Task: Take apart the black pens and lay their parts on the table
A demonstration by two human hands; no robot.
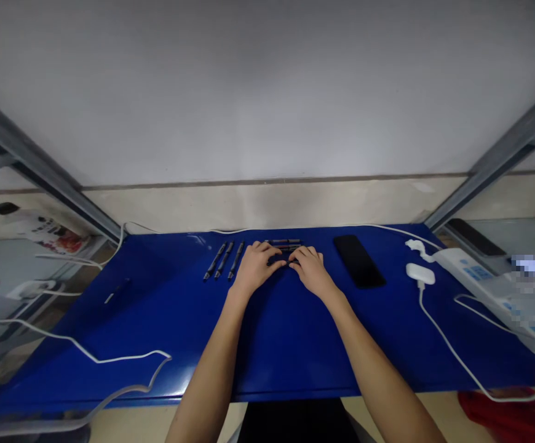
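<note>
Bare forearms run up from the bottom edge, which cuts them off, over my dark-clothed lap (299, 421). My left hand (257, 264) and right hand (311, 267) are both partly curled, thumbs and forefingers bent towards a dark pen (286, 262) between their tips; I can't tell whether either grips it. Crosswise pens (282, 241) lie just beyond, partly hidden by my fingers, and three slanted pens (224, 261) rest left of my left hand. Right of my right hand lies a black phone (358, 261), with a white case (420, 273) farther right. Everything sits on a glossy blue desk (157, 320) against a pale wall (267, 111) between metal posts (493, 144).
</note>
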